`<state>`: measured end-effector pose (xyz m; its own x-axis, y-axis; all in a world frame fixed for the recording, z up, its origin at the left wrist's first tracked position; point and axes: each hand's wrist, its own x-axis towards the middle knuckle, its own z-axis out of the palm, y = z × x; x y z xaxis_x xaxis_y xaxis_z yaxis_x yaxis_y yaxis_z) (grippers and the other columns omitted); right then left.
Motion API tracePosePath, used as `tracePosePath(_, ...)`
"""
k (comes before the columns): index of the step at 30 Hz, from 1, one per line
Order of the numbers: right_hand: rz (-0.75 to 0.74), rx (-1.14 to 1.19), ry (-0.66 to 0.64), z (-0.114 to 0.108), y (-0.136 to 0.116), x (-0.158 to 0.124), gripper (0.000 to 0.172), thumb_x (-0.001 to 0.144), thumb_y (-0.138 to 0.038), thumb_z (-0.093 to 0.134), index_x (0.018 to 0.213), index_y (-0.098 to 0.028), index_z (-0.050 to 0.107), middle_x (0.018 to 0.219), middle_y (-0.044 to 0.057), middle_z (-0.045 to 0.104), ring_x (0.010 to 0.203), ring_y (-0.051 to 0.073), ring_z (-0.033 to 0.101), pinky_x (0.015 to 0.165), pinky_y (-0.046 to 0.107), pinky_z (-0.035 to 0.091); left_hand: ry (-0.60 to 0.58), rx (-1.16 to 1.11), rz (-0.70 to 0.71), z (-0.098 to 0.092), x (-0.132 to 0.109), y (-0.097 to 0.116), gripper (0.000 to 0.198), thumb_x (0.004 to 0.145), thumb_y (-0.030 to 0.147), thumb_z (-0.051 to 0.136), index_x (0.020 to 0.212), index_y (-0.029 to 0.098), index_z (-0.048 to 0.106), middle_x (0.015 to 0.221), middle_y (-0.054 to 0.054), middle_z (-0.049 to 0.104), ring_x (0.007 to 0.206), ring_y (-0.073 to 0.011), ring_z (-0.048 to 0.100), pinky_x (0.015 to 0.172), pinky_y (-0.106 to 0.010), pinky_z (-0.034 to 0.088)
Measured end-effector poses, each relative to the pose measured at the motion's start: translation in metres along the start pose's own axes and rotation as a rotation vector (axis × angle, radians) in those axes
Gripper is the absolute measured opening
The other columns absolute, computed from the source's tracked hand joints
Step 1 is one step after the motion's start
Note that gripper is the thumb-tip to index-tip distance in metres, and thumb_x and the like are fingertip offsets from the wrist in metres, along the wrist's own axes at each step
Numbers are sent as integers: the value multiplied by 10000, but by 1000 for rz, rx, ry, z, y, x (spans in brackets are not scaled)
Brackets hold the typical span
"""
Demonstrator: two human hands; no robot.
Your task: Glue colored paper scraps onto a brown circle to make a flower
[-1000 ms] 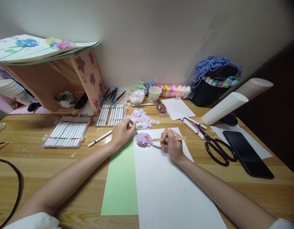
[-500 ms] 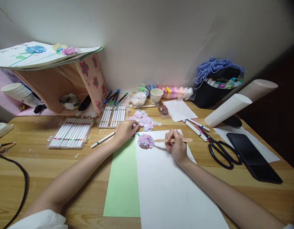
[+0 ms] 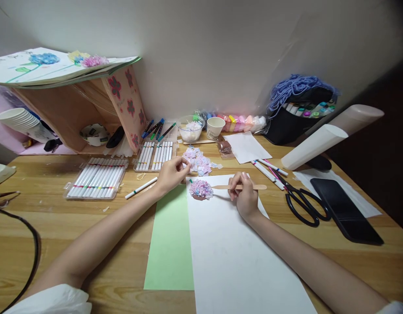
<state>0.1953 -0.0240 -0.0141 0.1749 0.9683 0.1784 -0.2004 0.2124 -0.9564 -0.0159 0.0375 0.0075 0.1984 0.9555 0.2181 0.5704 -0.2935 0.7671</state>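
My right hand (image 3: 245,196) is closed around a flat wooden craft stick (image 3: 257,187), held level above a white sheet of paper (image 3: 227,244). The stick's left tip reaches the edge of a round cluster of pink, purple and blue paper scraps (image 3: 200,188). Brown material shows along the cluster's lower edge, with a small green mark at its upper left. My left hand (image 3: 172,174) has thumb and forefinger pinched together beside a pile of pale torn paper pieces (image 3: 198,161); whatever is between the fingertips is too small to make out. Green paper (image 3: 170,244) lies partly under the white sheet.
Marker cases (image 3: 95,179) stand left, near a loose marker (image 3: 141,188). Behind are a bowl of scraps (image 3: 190,131), a paper cup (image 3: 216,127) and a brown packet (image 3: 224,147). Black-handled scissors (image 3: 302,205) and a phone (image 3: 345,211) lie right. A decorated box (image 3: 126,104) rises back left.
My left hand has lifted slightly from the scrap pile, its fingers still pinched. The craft stick stays in my right hand beside the cluster. The whole view has shifted a little.
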Motion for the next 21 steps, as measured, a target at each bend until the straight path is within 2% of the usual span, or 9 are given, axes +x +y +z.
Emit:
tracePosePath(3,-39,24,44,-1,0,0,450,897,-485,405,564,-192,478,444,-49,411,334,67,376,355,218,249,-250,-116,43,-2,-9,19,251,796,389,554,767,150,623,530,58,417,498,-75,372,487,-193,275)
tracePosePath(6,-79,46,76,-3,0,0,435,891,-492,407,576,-200,473,464,-47,411,353,75,382,372,228,259,-533,-60,53,-5,-20,39,212,774,345,566,733,152,641,528,55,429,490,-69,360,471,-194,252)
tracePosePath(7,-86,48,74,-3,0,0,439,890,-494,404,571,-202,471,461,-45,407,356,78,376,375,234,254,-588,-14,71,-5,-23,44,193,765,330,570,726,157,646,530,52,448,492,-69,369,472,-196,247)
tracePosePath(9,-95,40,48,-4,1,-1,464,892,-501,389,543,-204,464,442,-40,389,358,85,348,373,247,224,-612,98,101,-3,-29,50,167,759,306,566,729,166,653,544,44,498,500,-71,399,485,-201,248)
tracePosePath(14,-103,-8,-81,-7,1,-4,537,895,-520,347,465,-210,430,390,-40,287,358,98,247,390,282,149,-543,278,153,4,-35,50,164,778,288,535,738,176,649,573,25,577,511,-82,446,514,-218,254)
tracePosePath(17,-123,-29,-146,-8,2,-7,543,901,-513,334,458,-215,431,373,-38,269,374,109,251,415,288,169,-522,313,163,7,-35,48,161,783,287,533,744,183,650,587,18,602,515,-91,465,519,-224,255)
tracePosePath(21,-145,-119,-216,-9,3,-12,548,904,-524,333,468,-214,454,381,-30,319,378,111,272,424,287,179,-486,338,191,10,-38,48,146,778,278,546,756,192,662,600,12,622,515,-99,478,525,-230,261)
